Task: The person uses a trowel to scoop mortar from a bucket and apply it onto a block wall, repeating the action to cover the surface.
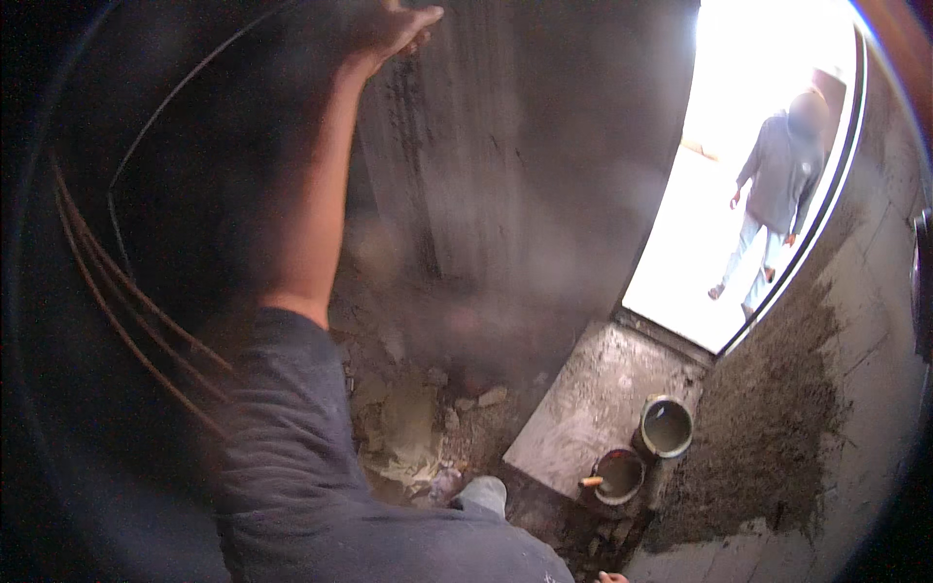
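Observation:
My left arm reaches up high beside a dark, streaked wall point(457, 146). My left hand point(397, 37) is at the top edge of the view, partly cut off, with its lower fingers curled in and one digit pointing right. What it grips, if anything, cannot be made out. Only a small bit of my right hand point(612, 577) shows at the bottom edge, and its fingers are mostly out of view. Nearest to it are two buckets: a dark bucket point(619, 476) with an orange-brown tool handle point(591, 481) over its rim, and a light-rimmed bucket point(667, 426) holding greyish contents.
The buckets stand on a pale slab point(573, 408) by a bright doorway point(671, 233). Outside is a person point(782, 175) in a grey top. Rubble point(408, 418) covers the floor near my shoe point(483, 496). Thin rods point(136, 301) curve at left; a patchy plastered wall point(768, 428) rises at right.

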Demonstrator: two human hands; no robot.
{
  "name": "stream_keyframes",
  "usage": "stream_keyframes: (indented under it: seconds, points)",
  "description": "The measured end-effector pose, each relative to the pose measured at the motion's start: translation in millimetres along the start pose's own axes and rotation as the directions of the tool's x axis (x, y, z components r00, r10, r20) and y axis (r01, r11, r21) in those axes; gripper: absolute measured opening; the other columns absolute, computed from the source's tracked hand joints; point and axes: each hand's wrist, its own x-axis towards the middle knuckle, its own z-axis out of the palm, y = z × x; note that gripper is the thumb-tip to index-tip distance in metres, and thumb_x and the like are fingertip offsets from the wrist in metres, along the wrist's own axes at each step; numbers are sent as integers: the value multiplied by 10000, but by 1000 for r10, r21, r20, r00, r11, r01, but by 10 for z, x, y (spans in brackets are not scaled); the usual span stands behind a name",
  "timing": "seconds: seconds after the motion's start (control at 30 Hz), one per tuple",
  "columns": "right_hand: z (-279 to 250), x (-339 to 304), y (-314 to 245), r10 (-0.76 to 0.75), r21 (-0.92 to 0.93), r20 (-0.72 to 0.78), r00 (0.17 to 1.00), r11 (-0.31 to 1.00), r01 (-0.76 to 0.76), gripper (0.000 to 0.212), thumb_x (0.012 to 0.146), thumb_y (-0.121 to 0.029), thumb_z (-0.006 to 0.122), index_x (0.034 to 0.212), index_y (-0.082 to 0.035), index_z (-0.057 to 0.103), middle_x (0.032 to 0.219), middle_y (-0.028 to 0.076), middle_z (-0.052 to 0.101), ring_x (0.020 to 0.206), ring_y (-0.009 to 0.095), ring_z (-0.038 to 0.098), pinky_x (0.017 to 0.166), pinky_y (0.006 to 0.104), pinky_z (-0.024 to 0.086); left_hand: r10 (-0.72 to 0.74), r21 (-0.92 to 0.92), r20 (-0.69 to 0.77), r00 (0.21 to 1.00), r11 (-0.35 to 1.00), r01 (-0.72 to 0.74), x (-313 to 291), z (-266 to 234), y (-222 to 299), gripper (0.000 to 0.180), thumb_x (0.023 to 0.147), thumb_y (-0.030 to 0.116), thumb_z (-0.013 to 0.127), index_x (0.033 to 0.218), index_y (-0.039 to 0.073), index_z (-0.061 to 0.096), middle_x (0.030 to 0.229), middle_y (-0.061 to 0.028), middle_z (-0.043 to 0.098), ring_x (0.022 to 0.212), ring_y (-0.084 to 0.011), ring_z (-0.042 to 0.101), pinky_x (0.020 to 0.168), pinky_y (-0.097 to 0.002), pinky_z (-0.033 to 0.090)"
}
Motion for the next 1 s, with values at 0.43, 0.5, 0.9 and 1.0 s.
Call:
stream_keyframes:
  seconds: [0.43, 0.5, 0.9, 1.0]
  points:
    - [919, 41, 370, -157, -156, -286, 945, 981, 115, 175, 868, -148, 687, 839, 23, 661, 686, 84, 654, 549, 167, 610, 517, 347, 480, -150, 192, 979, -137, 907, 375, -6013, 3898, -1140, 871, 808, 368, 782, 1462, -81, 423, 1423, -252, 551, 1315, -353, 544, 1086, -421, 434]
    - [802, 199, 388, -106, -168, -313, 944, 984, 54, 176, 877, -151, 715, 870, 17, 666, 679, 64, 649, 574, 149, 612, 526, 327, 484, -171, 386, 916, -362, 615, 688, -6513, 4044, -448, 848, 823, 392, 774, 1461, -59, 443, 1386, -246, 585, 1276, -343, 583, 1056, -424, 465]
    - [1380, 3450, 796, 114, 564, -25, 993, 822, -80, 211, 965, -177, 686, 822, -32, 628, 642, 55, 623, 485, 144, 578, 399, 309, 437, 68, -29, 997, -32, 737, 675, -8644, 5988, 514, 762, 803, 386, 819, 1376, -32, 544, 1173, -260, 681, 1086, -323, 673, 921, -412, 534]
    - [1543, 3988, 726, 144, 566, -44, 989, 819, -94, 271, 953, -255, 713, 1001, 3, 647, 807, 82, 683, 632, 161, 661, 508, 289, 535, 91, -151, 978, 187, 932, 331, -8662, 6801, 555, 780, 802, 440, 803, 1359, -41, 546, 1294, -296, 614, 1248, -402, 584, 1049, -457, 470]
